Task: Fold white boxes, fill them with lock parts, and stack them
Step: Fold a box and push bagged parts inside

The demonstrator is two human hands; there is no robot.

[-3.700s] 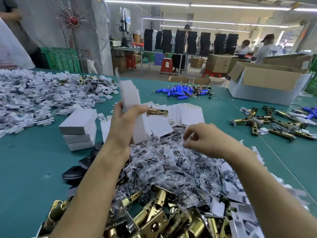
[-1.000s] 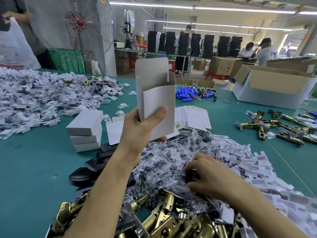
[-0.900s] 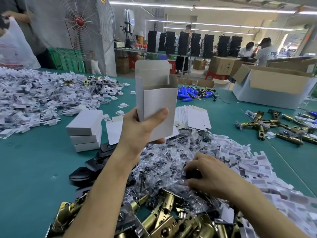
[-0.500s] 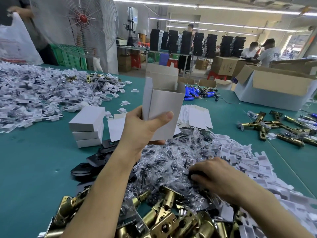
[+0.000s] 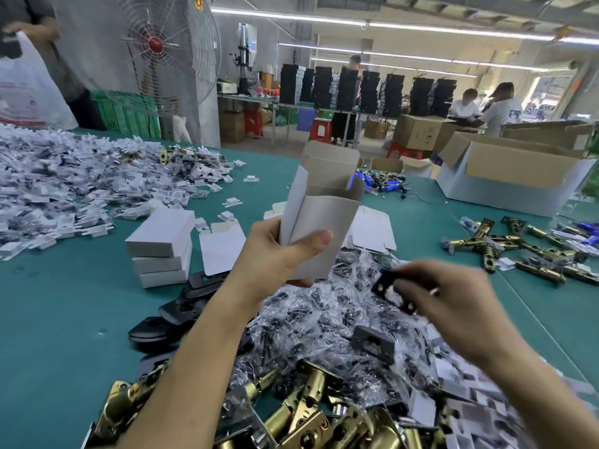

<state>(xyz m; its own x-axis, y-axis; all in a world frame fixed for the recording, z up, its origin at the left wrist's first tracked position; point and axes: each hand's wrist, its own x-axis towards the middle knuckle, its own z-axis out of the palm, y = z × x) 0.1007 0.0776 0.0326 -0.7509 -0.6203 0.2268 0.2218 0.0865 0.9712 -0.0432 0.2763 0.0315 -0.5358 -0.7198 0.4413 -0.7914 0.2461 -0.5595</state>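
Your left hand (image 5: pixel 275 254) grips the white box (image 5: pixel 324 215) upright above the middle of the surface (image 5: pixel 64 319), its open mouth on top, while your right hand (image 5: pixel 453 303), lower and to its right, pinches a black lock plate (image 5: pixel 381 281).

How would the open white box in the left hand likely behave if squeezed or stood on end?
Probably light and easily dented: the box looks like thin card, and the left hand holds it up with thumb and fingers alone. Stood on end it may tip, being tall and narrow.
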